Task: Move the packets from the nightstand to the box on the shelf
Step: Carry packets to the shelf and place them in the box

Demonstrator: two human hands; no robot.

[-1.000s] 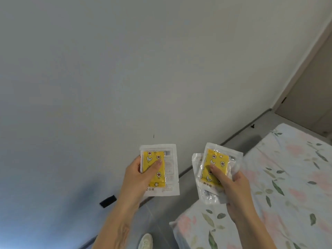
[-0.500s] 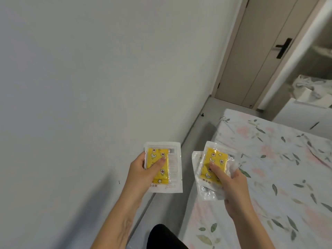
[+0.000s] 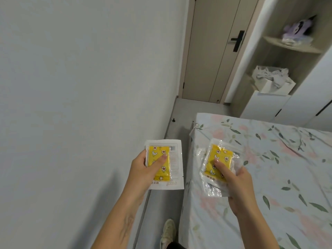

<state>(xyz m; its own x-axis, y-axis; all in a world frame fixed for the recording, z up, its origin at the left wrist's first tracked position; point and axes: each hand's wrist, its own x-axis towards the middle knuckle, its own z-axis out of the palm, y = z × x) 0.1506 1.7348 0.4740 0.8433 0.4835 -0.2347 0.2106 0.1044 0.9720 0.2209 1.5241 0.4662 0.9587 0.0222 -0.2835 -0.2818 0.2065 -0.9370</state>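
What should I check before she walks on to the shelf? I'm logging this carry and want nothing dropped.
1. Left hand grips the left packet, thumb across its yellow front: ok.
2. Right hand grips the right packets: ok, though clear edges stick out loosely.
3. How many packets the right hand holds: cannot tell, more than one layer shows.
4. Floor strip between wall and bed toward the door: ok as far as visible.
5. Box on the shelf open to receive: cannot tell, a crumpled white bag sits in its top.

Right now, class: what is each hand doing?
Left hand: grips one yellow packet.
Right hand: grips a bunch of packets.
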